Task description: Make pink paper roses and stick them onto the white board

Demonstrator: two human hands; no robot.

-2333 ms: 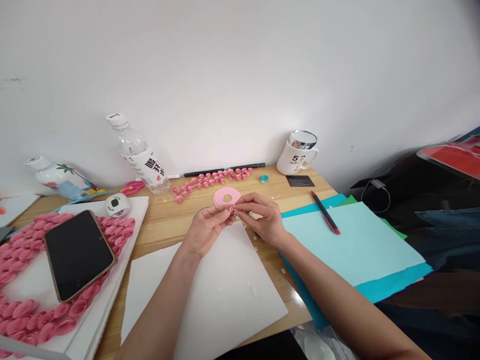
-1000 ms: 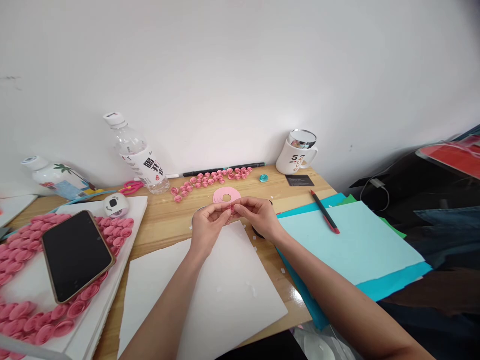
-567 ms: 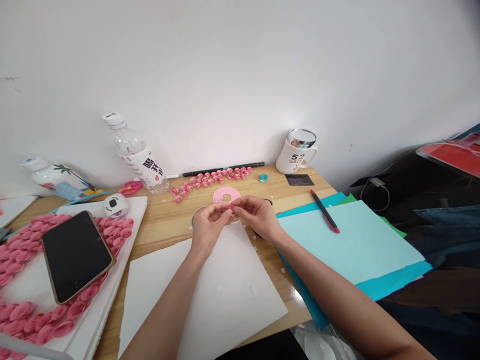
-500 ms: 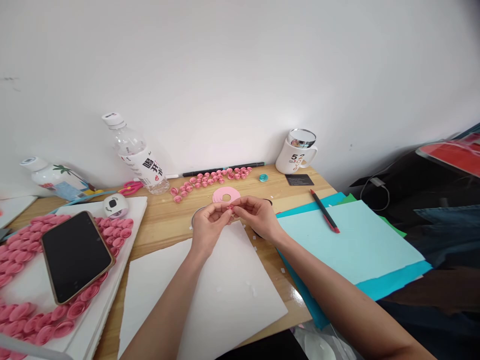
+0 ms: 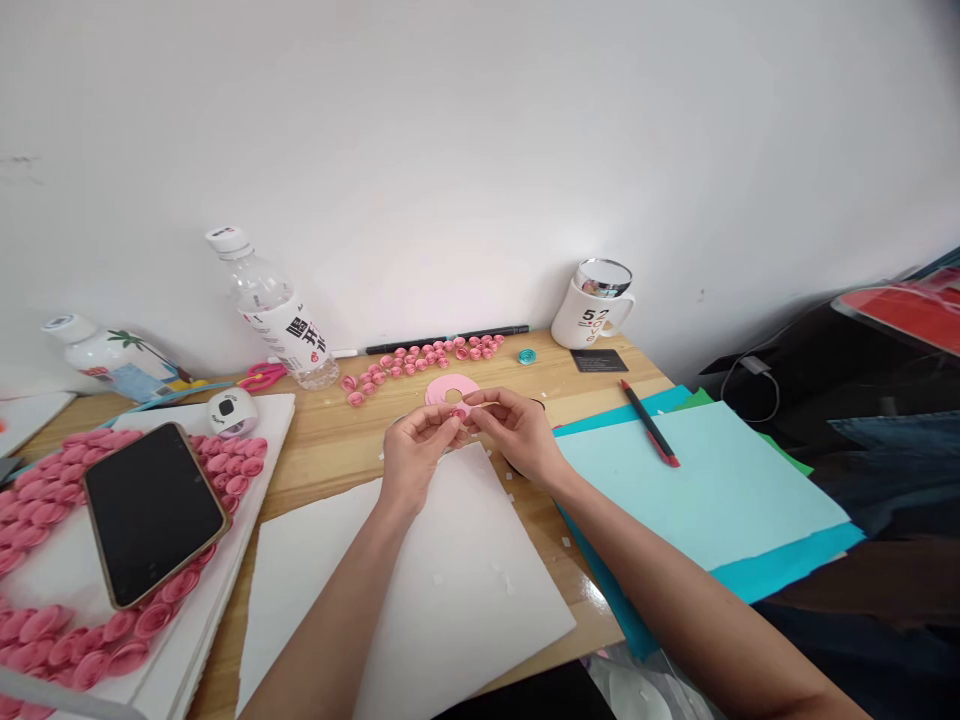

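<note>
Slightly shifted, left hand [image 5: 417, 445] and right hand [image 5: 523, 432] together pinched one paper curl [image 5: 458, 413] (half hidden), pink ring [image 5: 439, 388] lay at twelve o'clock.

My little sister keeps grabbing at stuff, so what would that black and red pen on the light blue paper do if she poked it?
The pen would probably roll a little, since it looks long and slim. It might slide too, because the paper looks flat. It looks stiff, so it likely wouldn't bend.

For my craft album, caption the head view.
Two hands roll a pink paper strip beside finished paper roses.
</note>
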